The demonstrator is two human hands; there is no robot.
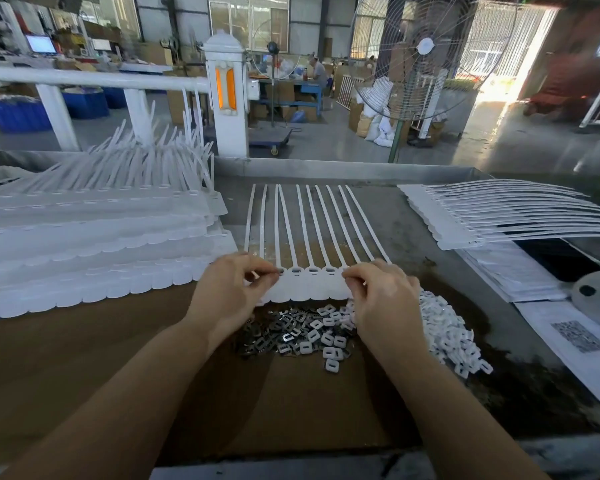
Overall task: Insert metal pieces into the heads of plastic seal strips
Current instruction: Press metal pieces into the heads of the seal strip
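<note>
Your grey metal counter carries a joined row of white plastic seal strips, heads toward you. Your left hand and right hand pinch its head ends. Small silver metal pieces lie heaped just below.

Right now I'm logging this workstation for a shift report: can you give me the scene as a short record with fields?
work piece: sheet of joined seal strips, tails pointing away
left hand: pinching at the sheet's left heads
right hand: pinching at the right heads
metal pieces: loose pile between the wrists
white caps: heap right of the metal
stock: strip stacks at left and right
</note>
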